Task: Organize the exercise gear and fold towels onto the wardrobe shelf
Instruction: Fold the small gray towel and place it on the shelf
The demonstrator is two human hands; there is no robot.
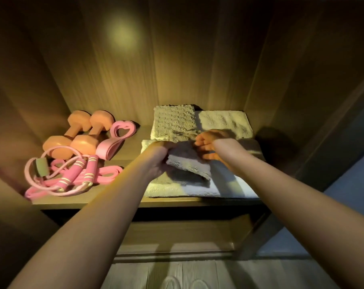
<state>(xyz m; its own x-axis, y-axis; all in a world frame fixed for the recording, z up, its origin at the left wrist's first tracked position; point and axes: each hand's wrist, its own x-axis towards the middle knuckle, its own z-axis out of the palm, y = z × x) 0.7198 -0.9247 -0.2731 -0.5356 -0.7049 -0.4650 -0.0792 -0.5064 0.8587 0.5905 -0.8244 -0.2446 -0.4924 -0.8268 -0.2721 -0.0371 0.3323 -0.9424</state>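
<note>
Both the left hand (159, 158) and right hand (208, 146), fingers tight around one grey towel (189, 164).

Two bare forearms, narrow wrists; left hand (158, 158), right hand (210, 142), both bare

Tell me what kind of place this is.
Probably inside a wardrobe: wood-panelled walls round a shelf, folded towels on it, dumbbells beside them; left hand and right hand hold a grey towel.
</note>
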